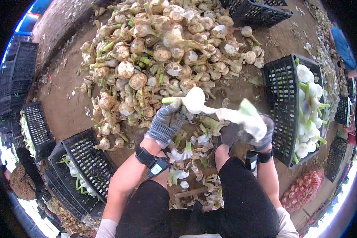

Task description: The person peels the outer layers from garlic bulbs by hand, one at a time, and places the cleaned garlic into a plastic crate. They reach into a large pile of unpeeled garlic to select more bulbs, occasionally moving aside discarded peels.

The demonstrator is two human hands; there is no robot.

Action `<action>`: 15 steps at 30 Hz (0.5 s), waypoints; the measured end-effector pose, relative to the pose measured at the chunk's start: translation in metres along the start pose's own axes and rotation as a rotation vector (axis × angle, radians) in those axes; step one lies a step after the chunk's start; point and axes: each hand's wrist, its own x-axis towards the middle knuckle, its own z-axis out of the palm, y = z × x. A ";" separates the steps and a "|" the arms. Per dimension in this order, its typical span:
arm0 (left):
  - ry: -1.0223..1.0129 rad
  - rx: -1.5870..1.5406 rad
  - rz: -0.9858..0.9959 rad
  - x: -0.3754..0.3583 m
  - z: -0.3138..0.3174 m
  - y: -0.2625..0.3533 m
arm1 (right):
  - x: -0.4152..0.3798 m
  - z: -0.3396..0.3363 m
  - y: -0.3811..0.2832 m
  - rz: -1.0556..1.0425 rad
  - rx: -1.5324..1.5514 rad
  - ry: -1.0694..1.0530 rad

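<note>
In a grey striped glove, my left hand (pixel 167 122) is closed round the green stem of a smooth white garlic bulb (pixel 194 100). My right hand (pixel 264 133), also gloved and partly blurred, grips a strip of peeled garlic skin (pixel 248 121) that stretches across to the bulb. Some of its fingers are hidden behind the skin. Beyond my hands lies a large heap of unpeeled, soil-stained garlic (pixel 162 51). Loose peelings (pixel 184 152) cover the ground between my feet.
At the right stands a black crate (pixel 279 111) of white bulbs, with a red net sack (pixel 303 190) below it. More black crates (pixel 89 162) are at the left, near a person's head (pixel 23 182). Another crate (pixel 261 14) lies at the top.
</note>
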 end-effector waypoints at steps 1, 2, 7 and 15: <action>-0.004 0.000 0.003 0.000 0.003 0.000 | -0.001 -0.005 -0.001 -0.198 -0.437 -0.137; 0.020 -0.061 0.002 -0.001 0.006 -0.002 | -0.002 -0.010 -0.002 -0.454 -0.842 -0.190; 0.098 -0.227 -0.055 -0.001 0.008 0.000 | 0.031 -0.021 0.016 0.252 -1.539 -0.169; 0.203 -0.143 -0.048 -0.004 0.021 -0.015 | 0.040 0.049 0.053 -0.692 -1.646 -0.012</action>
